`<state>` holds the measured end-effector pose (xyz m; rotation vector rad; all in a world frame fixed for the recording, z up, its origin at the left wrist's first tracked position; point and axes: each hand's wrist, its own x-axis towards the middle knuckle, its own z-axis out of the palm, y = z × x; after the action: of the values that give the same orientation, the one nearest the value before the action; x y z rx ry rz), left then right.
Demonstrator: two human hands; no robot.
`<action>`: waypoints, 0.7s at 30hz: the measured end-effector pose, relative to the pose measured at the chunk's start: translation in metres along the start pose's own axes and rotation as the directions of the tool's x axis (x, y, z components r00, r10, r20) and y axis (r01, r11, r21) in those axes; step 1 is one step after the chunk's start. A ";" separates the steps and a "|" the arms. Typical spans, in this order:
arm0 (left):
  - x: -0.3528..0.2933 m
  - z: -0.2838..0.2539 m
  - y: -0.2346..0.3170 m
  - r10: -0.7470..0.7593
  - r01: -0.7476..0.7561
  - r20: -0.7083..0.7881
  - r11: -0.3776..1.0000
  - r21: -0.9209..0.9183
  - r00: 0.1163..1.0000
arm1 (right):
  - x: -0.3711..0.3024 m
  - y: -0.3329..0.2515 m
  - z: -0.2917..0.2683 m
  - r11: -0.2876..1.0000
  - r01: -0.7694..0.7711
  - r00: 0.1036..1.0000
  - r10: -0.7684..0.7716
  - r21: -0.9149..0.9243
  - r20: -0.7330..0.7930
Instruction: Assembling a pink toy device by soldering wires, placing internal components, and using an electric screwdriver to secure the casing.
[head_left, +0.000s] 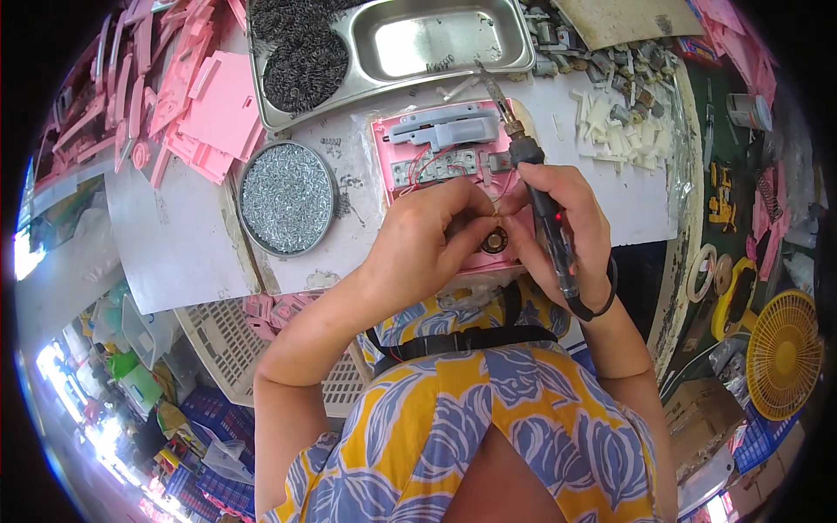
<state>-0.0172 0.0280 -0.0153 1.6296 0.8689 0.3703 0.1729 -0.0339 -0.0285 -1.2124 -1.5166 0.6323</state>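
My right hand is closed around a black soldering iron, its metal tip pointing away and up to the left. The thumb and a finger of that hand also reach down to meet my left hand, which is closed in a pinch on a thin wire. Both hands are over an open pink plastic housing. Inside it lie a grey plastic mechanism, a metal-coloured strip with red wires and a small round black part. My fingers partly hide the lower half of the housing.
A round dish of small screws stands left of the housing. Beyond are a steel tray with dark springs and a pile of white plastic parts. Pink panels are heaped at far left. A yellow fan stands at right.
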 end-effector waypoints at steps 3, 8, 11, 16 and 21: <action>-0.001 0.005 0.000 0.067 -0.065 -0.037 0.997 0.036 0.997 | 0.000 -0.002 -0.009 0.993 0.054 0.998 -0.053 -0.103 0.016; 0.001 0.010 -0.002 0.303 -0.267 -0.058 0.904 0.333 0.951 | -0.021 -0.009 -0.065 0.999 -0.046 0.997 0.047 0.018 -0.058; 0.002 0.015 -0.001 0.314 -0.266 -0.057 0.874 0.406 0.948 | -0.033 -0.012 -0.090 0.993 -0.078 0.995 0.082 0.085 -0.047; 0.005 0.015 0.000 0.305 -0.271 0.009 0.830 0.487 0.952 | -0.028 -0.016 -0.091 0.990 -0.109 0.984 0.096 0.083 0.147; 0.004 0.015 0.000 0.304 -0.268 0.024 0.798 0.540 0.952 | -0.025 -0.015 -0.081 0.991 -0.121 0.970 0.104 0.064 0.221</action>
<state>-0.0045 0.0201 -0.0197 2.3027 0.8152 0.4130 0.2417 -0.0775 0.0000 -1.2064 -1.5954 0.9163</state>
